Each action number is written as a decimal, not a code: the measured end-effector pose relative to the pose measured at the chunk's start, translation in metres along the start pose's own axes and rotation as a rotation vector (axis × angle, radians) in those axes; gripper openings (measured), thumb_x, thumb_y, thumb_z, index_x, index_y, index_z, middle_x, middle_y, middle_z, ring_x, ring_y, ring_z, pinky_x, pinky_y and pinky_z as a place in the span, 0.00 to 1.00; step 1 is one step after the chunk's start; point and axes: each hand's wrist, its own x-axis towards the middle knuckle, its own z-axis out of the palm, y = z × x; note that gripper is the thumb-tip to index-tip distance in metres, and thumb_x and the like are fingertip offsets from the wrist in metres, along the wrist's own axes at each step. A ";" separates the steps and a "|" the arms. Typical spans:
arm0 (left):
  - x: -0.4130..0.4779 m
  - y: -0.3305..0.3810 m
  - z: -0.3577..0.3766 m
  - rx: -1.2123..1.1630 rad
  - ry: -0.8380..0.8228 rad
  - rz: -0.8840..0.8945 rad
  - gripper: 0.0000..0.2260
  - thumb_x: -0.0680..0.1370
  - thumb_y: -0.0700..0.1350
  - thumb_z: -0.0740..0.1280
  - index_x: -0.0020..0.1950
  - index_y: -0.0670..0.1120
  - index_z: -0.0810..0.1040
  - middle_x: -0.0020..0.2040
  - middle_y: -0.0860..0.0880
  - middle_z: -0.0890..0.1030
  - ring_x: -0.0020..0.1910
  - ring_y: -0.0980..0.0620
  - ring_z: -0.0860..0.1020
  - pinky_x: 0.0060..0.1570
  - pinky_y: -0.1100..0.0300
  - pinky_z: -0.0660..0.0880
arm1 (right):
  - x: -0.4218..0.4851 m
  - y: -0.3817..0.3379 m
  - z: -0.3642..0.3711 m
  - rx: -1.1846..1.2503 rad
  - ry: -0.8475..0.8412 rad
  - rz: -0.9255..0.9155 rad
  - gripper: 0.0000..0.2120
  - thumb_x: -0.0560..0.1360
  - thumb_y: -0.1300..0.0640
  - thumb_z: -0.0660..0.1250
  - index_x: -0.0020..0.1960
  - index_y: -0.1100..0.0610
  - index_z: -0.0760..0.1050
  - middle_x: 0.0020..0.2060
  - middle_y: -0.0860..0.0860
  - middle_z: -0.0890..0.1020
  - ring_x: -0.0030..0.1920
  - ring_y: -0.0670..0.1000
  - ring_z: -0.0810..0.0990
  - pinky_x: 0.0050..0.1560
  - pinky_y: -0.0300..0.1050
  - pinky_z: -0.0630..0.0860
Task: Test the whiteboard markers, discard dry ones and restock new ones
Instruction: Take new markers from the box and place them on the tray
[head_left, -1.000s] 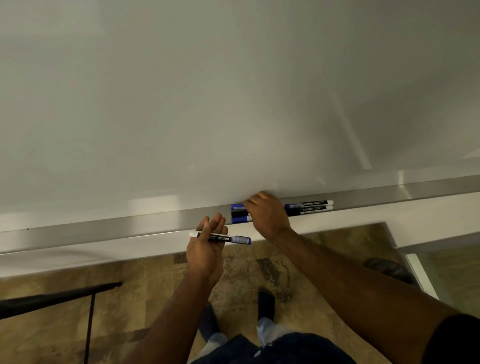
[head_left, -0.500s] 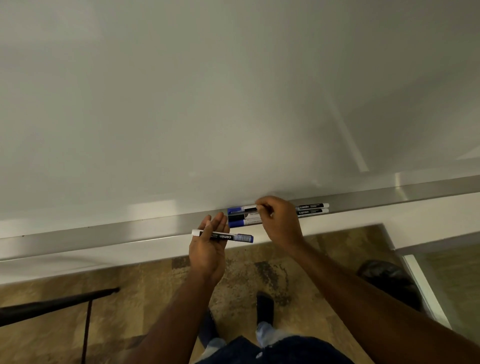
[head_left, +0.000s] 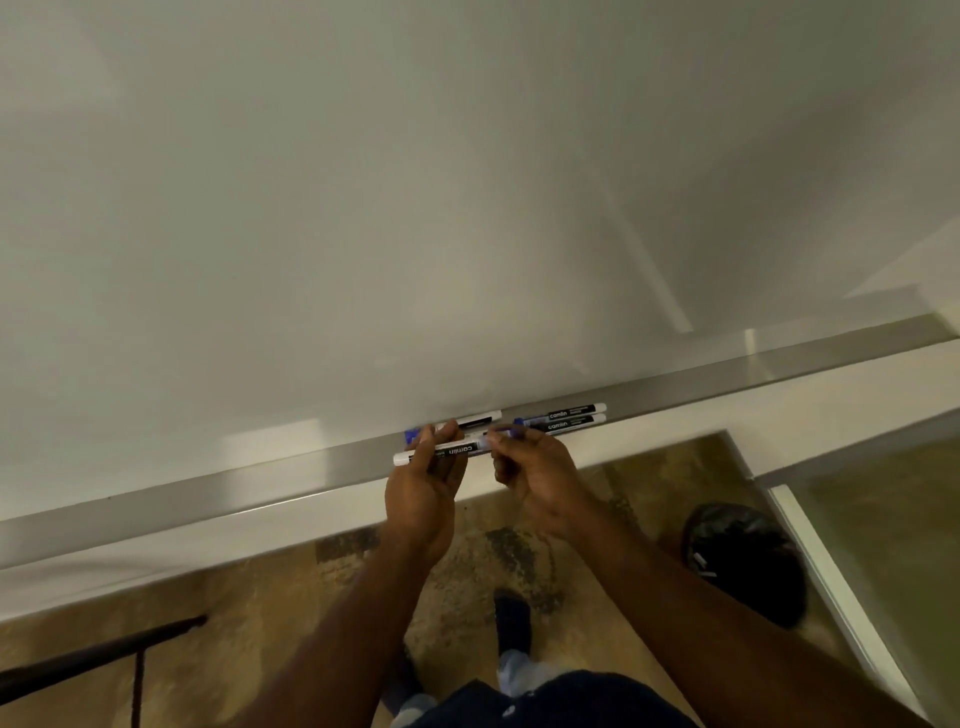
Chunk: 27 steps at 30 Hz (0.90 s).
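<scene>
Left hand is gripping a white Camlin marker by the barrel, level over the whiteboard tray. Right hand is pinching its blue-capped right end. Two more markers are lying on the tray just right, and another marker is sitting behind the fingers.

Arms outstretched, left hand and right hand — close together — both pinch one marker.

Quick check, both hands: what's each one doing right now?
Left hand: holding a marker by its barrel.
Right hand: pinching the same marker at its blue end.
</scene>
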 end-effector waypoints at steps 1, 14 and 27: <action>0.000 -0.002 0.002 0.027 0.008 -0.004 0.12 0.82 0.44 0.61 0.62 0.40 0.76 0.57 0.43 0.83 0.59 0.46 0.81 0.61 0.52 0.76 | 0.001 -0.004 -0.004 0.050 -0.022 -0.003 0.03 0.73 0.64 0.72 0.45 0.59 0.83 0.32 0.53 0.78 0.34 0.49 0.74 0.36 0.40 0.75; 0.004 -0.015 -0.007 0.588 0.189 0.322 0.09 0.78 0.40 0.68 0.58 0.41 0.78 0.51 0.44 0.84 0.52 0.47 0.82 0.55 0.53 0.79 | 0.019 -0.066 -0.075 -0.901 -0.005 -0.932 0.14 0.78 0.60 0.67 0.62 0.61 0.77 0.51 0.53 0.80 0.51 0.47 0.79 0.54 0.36 0.76; 0.021 -0.004 -0.021 1.773 -0.166 0.793 0.15 0.76 0.41 0.70 0.63 0.46 0.79 0.61 0.47 0.81 0.62 0.47 0.77 0.64 0.51 0.72 | 0.078 -0.037 -0.075 -1.525 -0.035 -1.004 0.10 0.70 0.67 0.73 0.52 0.64 0.81 0.46 0.60 0.83 0.46 0.59 0.82 0.50 0.50 0.78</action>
